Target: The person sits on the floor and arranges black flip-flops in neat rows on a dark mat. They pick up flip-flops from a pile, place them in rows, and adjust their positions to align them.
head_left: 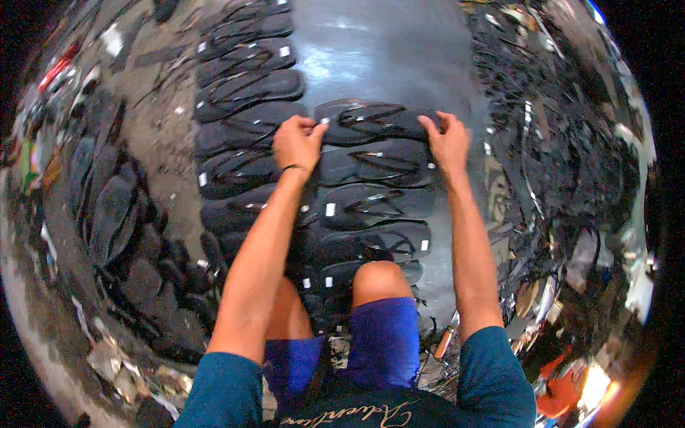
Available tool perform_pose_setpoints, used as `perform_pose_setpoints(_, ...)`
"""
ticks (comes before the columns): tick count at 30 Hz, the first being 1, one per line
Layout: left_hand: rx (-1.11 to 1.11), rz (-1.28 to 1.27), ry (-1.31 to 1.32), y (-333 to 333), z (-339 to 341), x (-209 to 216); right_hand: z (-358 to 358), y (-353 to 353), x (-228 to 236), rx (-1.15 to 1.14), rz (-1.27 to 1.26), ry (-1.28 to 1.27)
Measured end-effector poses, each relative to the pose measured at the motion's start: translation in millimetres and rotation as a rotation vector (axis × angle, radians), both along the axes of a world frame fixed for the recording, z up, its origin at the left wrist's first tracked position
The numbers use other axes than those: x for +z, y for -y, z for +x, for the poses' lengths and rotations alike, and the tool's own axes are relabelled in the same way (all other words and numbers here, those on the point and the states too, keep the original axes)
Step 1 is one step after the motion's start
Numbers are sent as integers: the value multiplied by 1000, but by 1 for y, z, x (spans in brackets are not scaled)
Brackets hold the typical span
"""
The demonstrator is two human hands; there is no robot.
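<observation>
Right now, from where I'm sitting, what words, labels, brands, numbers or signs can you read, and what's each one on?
T-shirt: pale cursive lettering on the front; I won't copy it out.
Rows of black flip-flops: small white patches; any print is too small to read.
Flip-flop between the left hand and right hand: no readable text.

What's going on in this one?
A person's left hand is at the left end of a black thong sandal, the right hand at its right end. That sandal is the farthest in the right-hand column; a longer column runs alongside. A shiny dark sheet stretches beyond it.
</observation>
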State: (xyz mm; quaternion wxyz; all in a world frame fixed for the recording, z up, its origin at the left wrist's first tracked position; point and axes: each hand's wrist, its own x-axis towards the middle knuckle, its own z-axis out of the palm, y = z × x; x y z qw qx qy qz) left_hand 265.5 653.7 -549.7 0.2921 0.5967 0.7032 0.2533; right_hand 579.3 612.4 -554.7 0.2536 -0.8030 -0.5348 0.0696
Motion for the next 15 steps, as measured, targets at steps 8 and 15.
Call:
perform_pose_setpoints(8, -29, 391, -24, 114, -58, 87, -17, 15, 26, 75, 39, 257)
perform_pose_setpoints(15, 211, -441, -360, 253, -255, 89, -192, 97, 67, 400, 3, -373)
